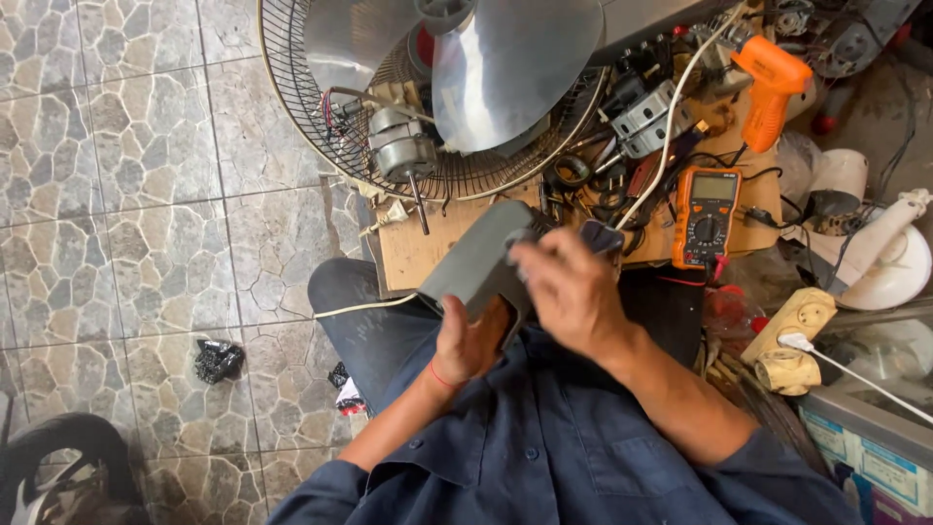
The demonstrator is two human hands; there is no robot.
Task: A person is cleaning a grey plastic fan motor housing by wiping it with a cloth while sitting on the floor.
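A grey plastic housing (pixel 473 258), shaped like a fan's rear cover, is held tilted above my lap. My left hand (pixel 469 342) grips its lower end from underneath. My right hand (pixel 567 290) lies over its upper right side, fingers curled against the housing's edge; a small dark part (pixel 601 236) shows just past the fingertips. Whether the right hand pinches something small is hidden. In front of me lies a fan motor (pixel 402 148) with its shaft pointing toward me, resting on a wire fan guard (pixel 321 126).
A low wooden board (pixel 428 248) carries an orange multimeter (pixel 707 216), an orange glue gun (pixel 770 86), cables and motor parts. A metal fan blade (pixel 515 68) lies over the guard. White fan base (pixel 889 262) at right, tiled floor (pixel 126 194) at left.
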